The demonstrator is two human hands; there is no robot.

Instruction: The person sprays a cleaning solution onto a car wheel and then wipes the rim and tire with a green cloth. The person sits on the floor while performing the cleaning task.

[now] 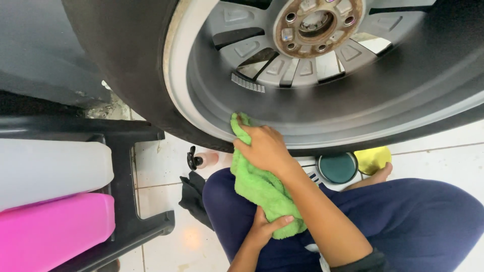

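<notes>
A car wheel lies tilted in front of me, with a black tyre (121, 60), a grey alloy rim (212, 80) and a rusty hub (317, 25). My right hand (264, 148) presses the top of a green microfibre cloth (257, 189) against the inner lip of the rim. The cloth hangs down over my knee in dark blue trousers. My left hand (264, 229) grips the cloth's lower end from below.
A black rack (126, 201) at left holds a white container (50, 168) and a pink one (50, 229). On the white tile floor are a small spray bottle (201, 160), a black cloth (194, 194), a round teal tin (338, 167) and a yellow pad (372, 158).
</notes>
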